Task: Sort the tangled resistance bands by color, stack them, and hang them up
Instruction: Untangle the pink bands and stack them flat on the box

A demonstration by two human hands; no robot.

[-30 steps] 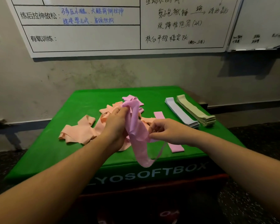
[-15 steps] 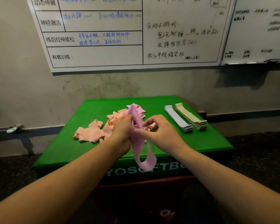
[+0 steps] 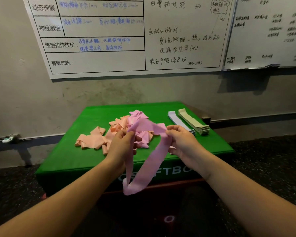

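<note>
Pink stretchy rubber band loop pinched at its top by left hand and right hand, fingers curled round it, drooping in front of green padded soft box. Best pulled flat, untwisted, then laid by itself. Behind: tangled pink and peach bands; neat lavender stack beside beige stack. Box lettering partly hidden: "FTB". Whiteboard reads "有氧训练".
</note>
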